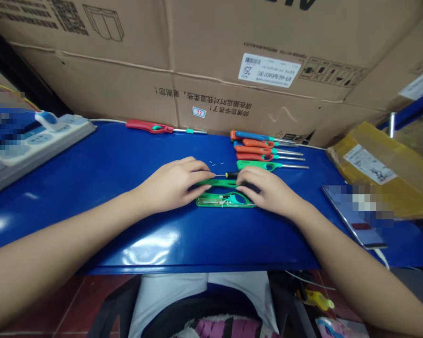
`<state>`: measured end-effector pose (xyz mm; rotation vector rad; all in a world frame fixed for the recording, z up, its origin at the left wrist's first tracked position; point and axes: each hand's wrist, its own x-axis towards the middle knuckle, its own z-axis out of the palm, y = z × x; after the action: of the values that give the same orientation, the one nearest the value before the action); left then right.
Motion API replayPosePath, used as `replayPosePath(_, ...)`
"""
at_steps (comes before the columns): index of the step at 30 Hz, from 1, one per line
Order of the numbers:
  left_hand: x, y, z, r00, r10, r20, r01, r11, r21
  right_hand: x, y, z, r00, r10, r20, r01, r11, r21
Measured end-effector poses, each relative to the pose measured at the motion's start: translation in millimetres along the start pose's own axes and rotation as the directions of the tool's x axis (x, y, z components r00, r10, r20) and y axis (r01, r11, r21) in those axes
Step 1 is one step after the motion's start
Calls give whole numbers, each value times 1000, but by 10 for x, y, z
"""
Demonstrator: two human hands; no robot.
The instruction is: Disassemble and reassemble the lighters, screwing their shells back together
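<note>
Between my hands is the loose green half-shell of a long-nosed lighter point(223, 182). My left hand point(178, 184) pinches its left end, and the fingers of my right hand point(268, 191) close on its right end. Just below it lies the other half of the opened lighter point(213, 201), with its inner parts and turquoise trigger showing. A screwdriver point(231, 175) with a yellow and black handle lies behind the shell, its handle partly hidden by my right hand. Several tiny screws point(213, 165) are scattered on the blue table beyond.
Several lighters point(255, 150) in blue, orange, red and green lie stacked at the back right. A red lighter point(150, 126) rests against the cardboard box point(204, 56). Left stands a power strip point(38, 141); right are a phone point(352, 218) and a yellow parcel point(387, 169) on the blue table point(155, 249).
</note>
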<state>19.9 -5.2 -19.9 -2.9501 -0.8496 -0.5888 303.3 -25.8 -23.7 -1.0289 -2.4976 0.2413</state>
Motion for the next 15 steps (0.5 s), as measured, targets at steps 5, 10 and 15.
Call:
replayPosePath(5,-16,80,-68,996,60,-63,-52,990,128,-1,-101,18,941,297,-164,-200,876,440)
replayPosePath(10,-39,108,-136,990,135,-28,-130,980,151,5,-155,12,870,485,87,-403,600,691)
replayPosePath(15,-39,110,-94,996,69,50,-67,996,-56,-8,-137,16,902,416,112,-397,702,592)
